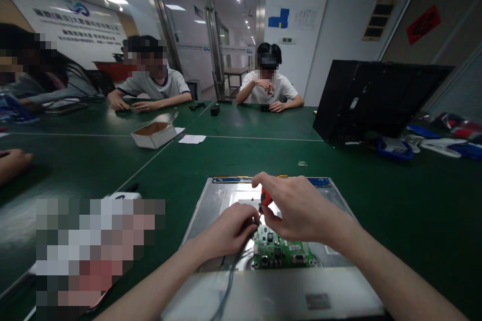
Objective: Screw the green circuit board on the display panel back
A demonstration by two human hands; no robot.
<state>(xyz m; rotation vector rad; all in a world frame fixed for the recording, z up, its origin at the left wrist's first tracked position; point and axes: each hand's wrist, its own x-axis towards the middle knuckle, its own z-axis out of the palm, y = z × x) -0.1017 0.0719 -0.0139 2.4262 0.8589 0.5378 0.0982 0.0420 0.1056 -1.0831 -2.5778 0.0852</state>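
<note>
In front of me lies a flat metal display panel [211, 210] with a thin blue circuit strip [320, 182] along its far edge. A green circuit board [280, 251] sits on the panel's middle. My right hand [289, 205] is closed around the red and black handle of a screwdriver [266, 196], which points down toward the board's upper left corner. Close beside its tip, the fingers of my left hand [239, 225] are pinched together; what they hold is hidden. A grey cable [229, 281] runs from under that hand toward me over the panel.
A black monitor-like housing [369, 100] stands at the right, with clamps [440, 146] beside it. An open cardboard box [154, 133] and white paper [192, 139] lie farther off on the green table [241, 155]. Several people sit around it; another person's hand [15, 164] rests at the left.
</note>
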